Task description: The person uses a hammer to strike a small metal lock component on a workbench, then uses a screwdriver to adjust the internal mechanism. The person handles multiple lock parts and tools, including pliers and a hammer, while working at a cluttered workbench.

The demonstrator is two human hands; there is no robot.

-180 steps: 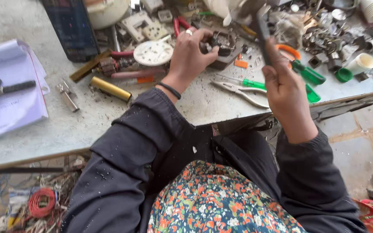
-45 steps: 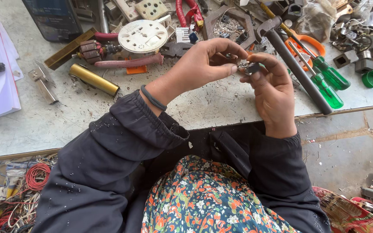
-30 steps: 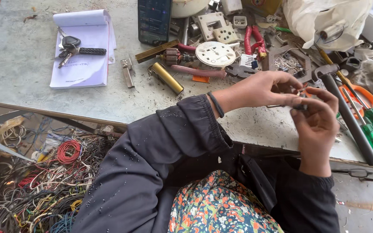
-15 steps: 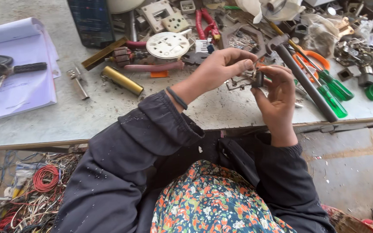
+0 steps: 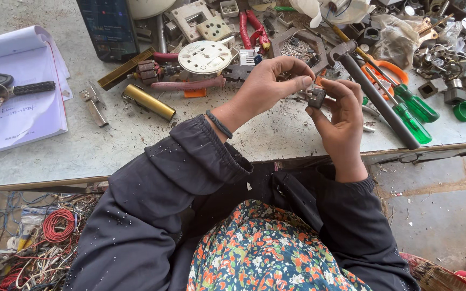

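Observation:
My left hand (image 5: 274, 82) and my right hand (image 5: 342, 119) meet above the near edge of the grey workbench (image 5: 109, 156). Between their fingertips sits a small dark metal part (image 5: 316, 96). The right hand's thumb and fingers pinch it from below. The left hand's fingertips touch its upper left side. Both arms wear dark sleeves, and a dark band circles the left wrist.
Two green-handled screwdrivers (image 5: 411, 110) and a long grey hammer handle (image 5: 378, 99) lie right of my hands. A white round socket plate (image 5: 206, 56), red pliers (image 5: 252, 27), a brass cylinder (image 5: 148, 101), a notepad with keys (image 5: 17, 91) lie left. Tangled wires (image 5: 33, 237) fill the space below.
The view has shifted slightly; both hands stay together on the small part, a little lower over the bench edge. Six seconds ago the hands were apart, the left reaching among the clutter.

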